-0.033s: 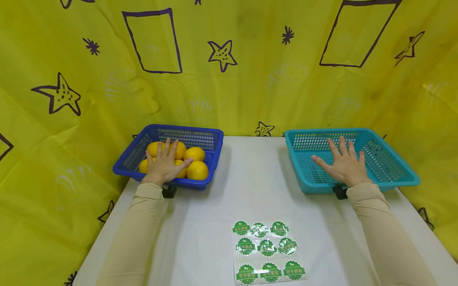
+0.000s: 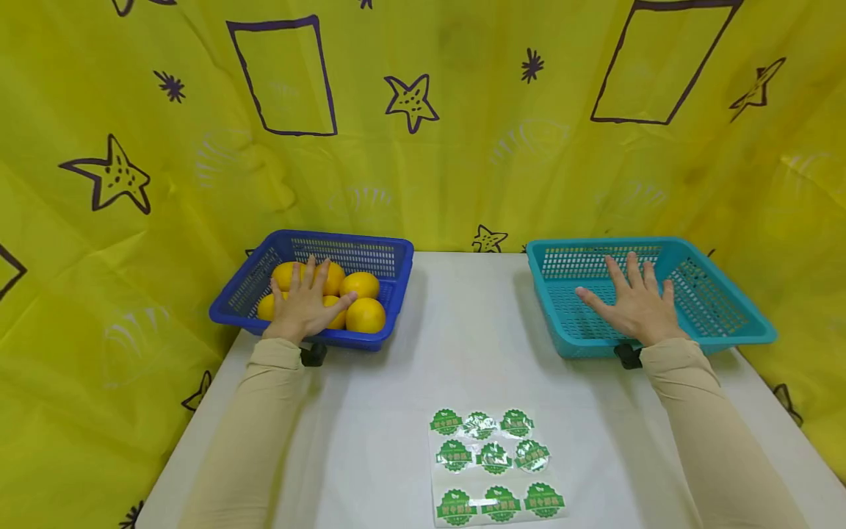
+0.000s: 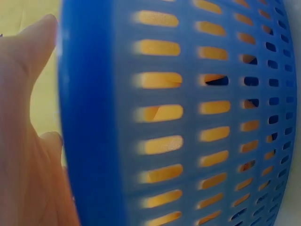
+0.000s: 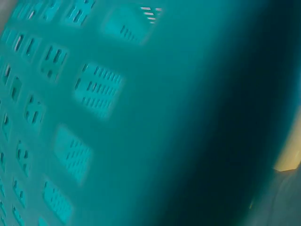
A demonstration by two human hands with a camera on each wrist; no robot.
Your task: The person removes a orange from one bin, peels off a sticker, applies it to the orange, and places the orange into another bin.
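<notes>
My left hand (image 2: 302, 309), fingers spread wide, was positioned over the orange fruits (image 2: 365, 316) in the blue basket (image 2: 353, 250), left of frame centre; my right hand (image 2: 640, 310), likewise spread, was over the teal basket (image 2: 719, 297), right of centre.

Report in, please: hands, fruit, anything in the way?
Left hand spread at blue basket, nothing gripped. Right hand spread at teal basket, likewise. Orange fruit in blue basket, partly hidden behind left hand.

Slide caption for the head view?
Left hand over a blue perforated plastic basket of round orange fruit, right hand over a teal perforated plastic basket; round green stickers nearer the camera.
</notes>
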